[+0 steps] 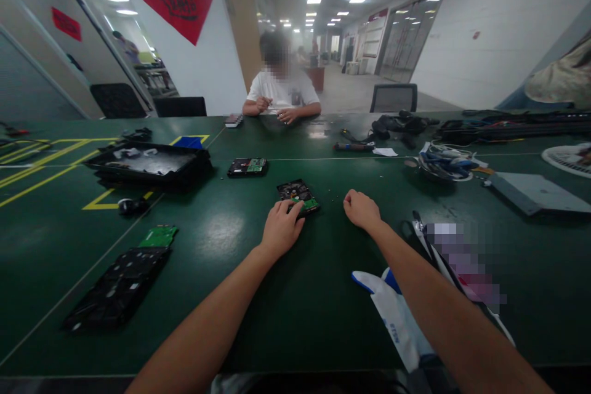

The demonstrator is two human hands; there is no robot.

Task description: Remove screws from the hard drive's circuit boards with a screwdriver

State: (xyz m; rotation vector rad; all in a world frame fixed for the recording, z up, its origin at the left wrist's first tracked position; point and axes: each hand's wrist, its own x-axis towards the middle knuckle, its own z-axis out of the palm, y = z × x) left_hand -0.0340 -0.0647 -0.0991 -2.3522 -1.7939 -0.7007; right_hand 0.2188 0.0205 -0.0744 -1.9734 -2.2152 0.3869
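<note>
A hard drive (295, 189) with a black metal body and a green circuit board lies on the green table in front of me. My left hand (282, 226) holds its near side, fingers and thumb bent over the edge and board. To the right, my right hand (362, 208) is closed with the fingertips together, just above or on the tabletop; whatever it may hold is hidden. Between the drive and this hand lie several tiny bits (334, 199), too small to name. Another hard drive (248, 167) with a green board lies farther back, left of the first.
At left are a black tray (143, 160) and a black part with a green board (124, 280). Right: a glove (392, 314), a cable bundle (446, 162), a silver box (538, 192) and a screwdriver-like tool (353, 147). A person (281, 89) sits opposite.
</note>
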